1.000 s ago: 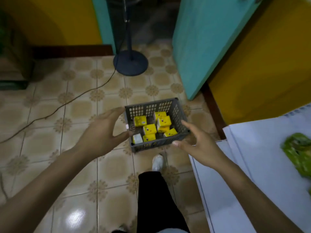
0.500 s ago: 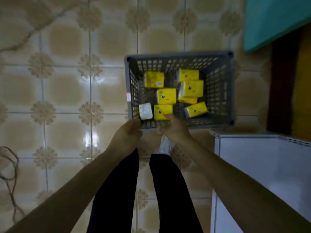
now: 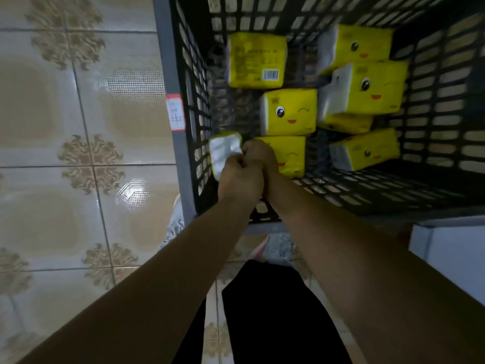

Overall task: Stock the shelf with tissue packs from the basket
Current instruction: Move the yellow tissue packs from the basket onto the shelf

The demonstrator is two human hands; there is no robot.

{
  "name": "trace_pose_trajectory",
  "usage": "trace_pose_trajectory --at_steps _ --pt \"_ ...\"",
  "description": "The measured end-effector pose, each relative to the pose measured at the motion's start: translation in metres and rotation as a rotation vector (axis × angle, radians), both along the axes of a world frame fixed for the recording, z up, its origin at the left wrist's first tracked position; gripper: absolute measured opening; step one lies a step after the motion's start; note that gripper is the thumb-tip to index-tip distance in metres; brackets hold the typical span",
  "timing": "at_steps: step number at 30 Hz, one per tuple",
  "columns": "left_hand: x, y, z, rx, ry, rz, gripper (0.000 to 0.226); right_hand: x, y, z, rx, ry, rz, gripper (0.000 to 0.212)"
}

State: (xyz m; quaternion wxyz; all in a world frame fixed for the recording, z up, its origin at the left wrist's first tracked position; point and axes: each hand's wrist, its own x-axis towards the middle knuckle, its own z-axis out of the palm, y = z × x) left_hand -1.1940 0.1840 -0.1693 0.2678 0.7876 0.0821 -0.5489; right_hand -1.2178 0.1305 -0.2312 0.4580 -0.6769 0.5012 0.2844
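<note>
Hands now on pks in basket

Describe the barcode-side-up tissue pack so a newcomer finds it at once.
Start at the dark basket on the tiled floor and follow its left wall to the far end. The tissue pack there lies just beyond the winking pack. It alone shows small print and a barcode; its neighbours show cartoon faces or white ends.
</note>
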Motion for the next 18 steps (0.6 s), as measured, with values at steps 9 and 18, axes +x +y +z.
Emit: trace_pose_trajectory --at_steps 9,18 --pt "0.04 -0.02 0.171 -0.336 -0.558 -0.244 0.056 -0.023 -0.05 0.21 -0.105 -0.374 -0.301 0.035" --pt "0.097 -0.026 0.433 -0.647 0.035 0.01 0.074 -0.053 -0.071 0.531 0.25 -0.67 -0.504 0.019"
